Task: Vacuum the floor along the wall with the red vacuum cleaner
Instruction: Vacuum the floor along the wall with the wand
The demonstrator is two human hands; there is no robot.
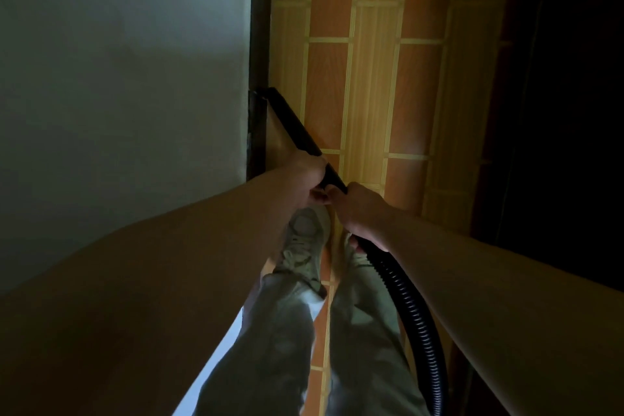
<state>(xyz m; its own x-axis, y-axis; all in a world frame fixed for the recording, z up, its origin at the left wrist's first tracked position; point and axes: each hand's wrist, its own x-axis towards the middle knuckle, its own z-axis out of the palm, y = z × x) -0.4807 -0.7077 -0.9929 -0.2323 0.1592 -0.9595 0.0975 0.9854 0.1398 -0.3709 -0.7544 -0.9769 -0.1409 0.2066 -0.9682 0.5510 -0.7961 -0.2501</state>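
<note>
**Wand points to eleven o'clock, tip at the foot of the wall**

We start with the pale wall (118, 61), which fills the whole nine o'clock side of the head view. The tiled floor (371, 94) runs as a strip from six up to twelve o'clock. Between them stands a dark skirting (260, 10), and that is the line we judge the cleaning has to follow. At three o'clock there is a dark mass; we cannot tell what it is.

The ribbed black hose (415, 314) curves in from five o'clock, beside our right leg, and rises to the hands. The red body of the vacuum cleaner is out of view.

The black wand (293, 125) is the part that matters. From the grip its long axis lies toward eleven o'clock, slanting down so that its tip meets the skirting where wall and floor join.

Our left hand (309, 176) is the nearer one to the tip, with its fingers wrapped round the wand. Our right hand (363, 213) sits just behind it at five o'clock, closed round the place where hose joins wand. The two hands nearly touch.

Below them a pale shoe (305, 233) points to twelve o'clock.

We judge that the next stroke should slide the tip toward twelve o'clock along the skirting. The left hand would steer and the right would feed hose.
</note>
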